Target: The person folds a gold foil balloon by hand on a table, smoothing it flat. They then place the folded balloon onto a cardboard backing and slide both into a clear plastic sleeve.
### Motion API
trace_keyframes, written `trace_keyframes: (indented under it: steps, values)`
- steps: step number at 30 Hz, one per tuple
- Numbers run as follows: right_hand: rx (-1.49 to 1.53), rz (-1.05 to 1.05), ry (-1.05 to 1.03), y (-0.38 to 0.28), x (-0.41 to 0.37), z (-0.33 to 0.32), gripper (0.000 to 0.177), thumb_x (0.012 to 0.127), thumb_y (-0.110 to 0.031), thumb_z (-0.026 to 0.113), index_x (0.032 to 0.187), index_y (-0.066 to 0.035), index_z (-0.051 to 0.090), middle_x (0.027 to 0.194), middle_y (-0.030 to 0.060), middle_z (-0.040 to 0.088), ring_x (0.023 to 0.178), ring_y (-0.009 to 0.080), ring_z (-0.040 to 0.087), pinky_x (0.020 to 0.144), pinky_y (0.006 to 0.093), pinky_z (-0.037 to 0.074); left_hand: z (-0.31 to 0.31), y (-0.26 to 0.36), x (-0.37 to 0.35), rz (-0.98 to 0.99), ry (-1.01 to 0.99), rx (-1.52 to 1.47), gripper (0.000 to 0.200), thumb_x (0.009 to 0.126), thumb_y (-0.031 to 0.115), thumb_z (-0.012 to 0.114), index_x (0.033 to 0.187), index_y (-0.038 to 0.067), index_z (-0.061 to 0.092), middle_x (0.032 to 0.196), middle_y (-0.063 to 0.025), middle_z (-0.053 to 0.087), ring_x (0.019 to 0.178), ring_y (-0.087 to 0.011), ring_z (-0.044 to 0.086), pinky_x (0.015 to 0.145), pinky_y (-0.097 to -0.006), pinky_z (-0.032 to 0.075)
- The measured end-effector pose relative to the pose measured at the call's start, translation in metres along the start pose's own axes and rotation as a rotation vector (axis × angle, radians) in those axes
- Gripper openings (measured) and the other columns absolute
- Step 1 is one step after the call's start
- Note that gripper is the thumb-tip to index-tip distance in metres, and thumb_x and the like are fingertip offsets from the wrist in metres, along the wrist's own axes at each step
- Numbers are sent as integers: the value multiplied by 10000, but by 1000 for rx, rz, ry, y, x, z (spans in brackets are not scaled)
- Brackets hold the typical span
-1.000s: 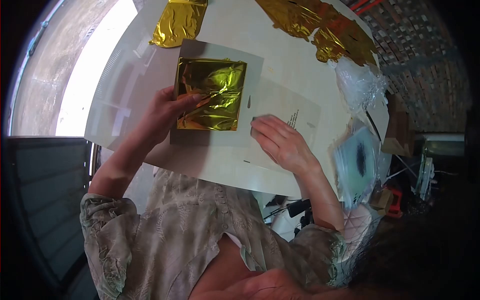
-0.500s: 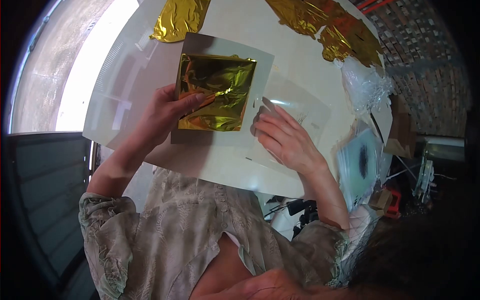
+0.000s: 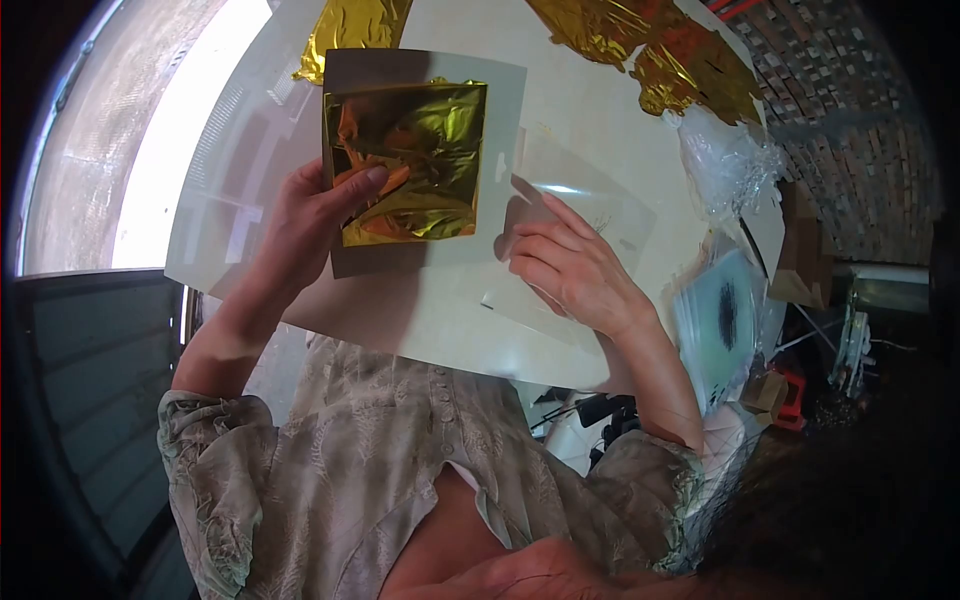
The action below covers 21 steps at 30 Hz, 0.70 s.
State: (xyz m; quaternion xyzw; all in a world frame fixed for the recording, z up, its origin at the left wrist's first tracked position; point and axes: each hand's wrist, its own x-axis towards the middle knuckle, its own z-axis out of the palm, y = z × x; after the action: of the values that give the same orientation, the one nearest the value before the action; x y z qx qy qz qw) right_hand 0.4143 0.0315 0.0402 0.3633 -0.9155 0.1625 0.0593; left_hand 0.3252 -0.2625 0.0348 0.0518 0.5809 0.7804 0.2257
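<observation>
A grey card (image 3: 425, 68) with a square of shiny gold foil (image 3: 430, 150) on its face is held up over the table. My left hand (image 3: 310, 215) grips its left side, thumb across the foil and the other fingers hidden behind the card. My right hand (image 3: 570, 260) is to the right of the card, above a clear plastic sheet (image 3: 620, 220) lying on the table. Its index finger points up and left while the other fingers curl a little; nothing shows in it.
Gold foil (image 3: 355, 35) lies at the table's far left, and crumpled foil (image 3: 690, 70) at the far right. Clear plastic wrap (image 3: 735, 165) and a stack of bagged sheets (image 3: 720, 320) lie along the right edge of the white table (image 3: 400, 335).
My left hand has moved the card and foil a little left and up, away from my right hand. My right hand has stayed nearly in place.
</observation>
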Motion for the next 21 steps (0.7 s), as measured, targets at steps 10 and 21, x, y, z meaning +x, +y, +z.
trace_keyframes:
  steps: [10,21]
  values:
    - [0,-50,7,3,12,3,191,748,-36,669,934,-74,660,958,38,640,1015,216,628,1158,488,385,-13,-5,8,-193,-102,154,264,945,137,690,1145,-35,665,1036,-78,712,906,-129,675,804,-293,561]
    - [-207,-190,36,-5,32,5,88,765,-50,612,846,-65,579,822,32,526,941,176,607,1167,459,394,-11,3,24,-311,-160,192,262,948,132,675,1147,-37,664,1047,-85,703,890,-143,676,798,-306,563]
